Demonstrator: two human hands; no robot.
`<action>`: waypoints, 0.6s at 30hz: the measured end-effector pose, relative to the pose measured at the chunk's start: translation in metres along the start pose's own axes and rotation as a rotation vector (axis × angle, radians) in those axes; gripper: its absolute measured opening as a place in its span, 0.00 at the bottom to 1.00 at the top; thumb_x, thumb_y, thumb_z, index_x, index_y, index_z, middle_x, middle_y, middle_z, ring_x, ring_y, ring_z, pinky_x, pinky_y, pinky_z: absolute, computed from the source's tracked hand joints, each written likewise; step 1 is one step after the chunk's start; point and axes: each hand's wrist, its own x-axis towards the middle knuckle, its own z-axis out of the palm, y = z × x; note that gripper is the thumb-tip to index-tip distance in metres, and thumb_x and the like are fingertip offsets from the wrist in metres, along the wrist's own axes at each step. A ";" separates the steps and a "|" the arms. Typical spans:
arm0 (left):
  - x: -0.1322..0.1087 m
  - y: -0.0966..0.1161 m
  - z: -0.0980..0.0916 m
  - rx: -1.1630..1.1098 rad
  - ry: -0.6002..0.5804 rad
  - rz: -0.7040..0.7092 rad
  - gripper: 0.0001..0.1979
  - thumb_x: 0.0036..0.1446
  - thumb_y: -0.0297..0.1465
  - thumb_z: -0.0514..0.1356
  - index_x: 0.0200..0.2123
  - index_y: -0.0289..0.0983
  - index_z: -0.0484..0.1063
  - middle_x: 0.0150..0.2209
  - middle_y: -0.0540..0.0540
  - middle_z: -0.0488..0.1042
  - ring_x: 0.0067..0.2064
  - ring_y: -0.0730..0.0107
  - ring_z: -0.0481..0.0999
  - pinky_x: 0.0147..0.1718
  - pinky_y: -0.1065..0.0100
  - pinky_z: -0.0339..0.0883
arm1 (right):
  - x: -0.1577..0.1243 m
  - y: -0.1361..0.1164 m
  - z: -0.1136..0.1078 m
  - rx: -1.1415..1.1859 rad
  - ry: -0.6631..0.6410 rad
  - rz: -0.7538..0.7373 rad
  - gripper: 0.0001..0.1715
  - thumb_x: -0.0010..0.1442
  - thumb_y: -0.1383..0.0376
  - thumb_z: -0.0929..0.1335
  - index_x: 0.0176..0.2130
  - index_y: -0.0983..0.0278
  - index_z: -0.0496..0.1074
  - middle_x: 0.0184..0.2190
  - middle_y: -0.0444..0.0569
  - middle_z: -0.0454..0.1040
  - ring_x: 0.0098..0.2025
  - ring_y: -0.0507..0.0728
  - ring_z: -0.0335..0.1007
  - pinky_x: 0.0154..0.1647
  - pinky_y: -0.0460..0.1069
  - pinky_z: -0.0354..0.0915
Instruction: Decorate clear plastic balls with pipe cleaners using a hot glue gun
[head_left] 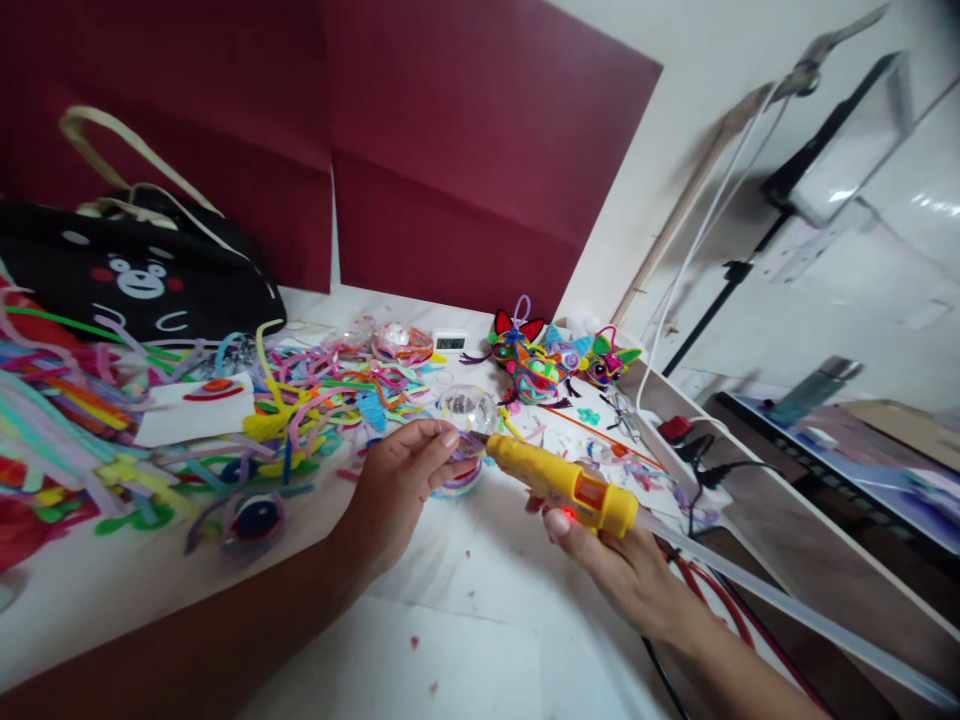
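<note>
My right hand (607,565) is wrapped round a yellow hot glue gun (559,480), with a red light glowing near the thumb and a long glue stick (795,600) sticking out of its back. The gun's nozzle points left, close to my left fingertips. My left hand (405,480) is closed in a pinch on a small purple piece (466,452) that looks like bent pipe cleaner; the fingers partly hide it. Just behind the fingertips is a clear plastic ball (471,405). Below them sits a ring of coloured pipe cleaner (457,483), partly covered by the hand.
Loose pipe cleaners (315,400) are heaped across the left, with a white card (199,408) among them. A black bag (142,270) stands behind. Colourful cat-eared ornaments (536,360) and a small digital clock (450,341) are at the back. Cables and a red plug (675,428) lie right.
</note>
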 end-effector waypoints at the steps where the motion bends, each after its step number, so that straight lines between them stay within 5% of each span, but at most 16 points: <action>1: 0.000 0.000 0.000 -0.003 -0.001 -0.002 0.07 0.47 0.31 0.71 0.29 0.35 0.78 0.31 0.47 0.79 0.37 0.64 0.80 0.42 0.63 0.77 | 0.000 0.000 0.000 -0.004 0.007 -0.008 0.21 0.70 0.51 0.59 0.40 0.59 0.74 0.33 0.48 0.74 0.34 0.56 0.71 0.34 0.49 0.66; 18: -0.001 0.001 0.001 0.010 0.010 -0.030 0.10 0.45 0.33 0.73 0.28 0.35 0.78 0.31 0.45 0.81 0.36 0.61 0.81 0.41 0.62 0.76 | 0.004 -0.003 -0.003 0.065 -0.004 -0.017 0.20 0.69 0.51 0.60 0.37 0.60 0.74 0.32 0.48 0.74 0.34 0.57 0.71 0.32 0.49 0.67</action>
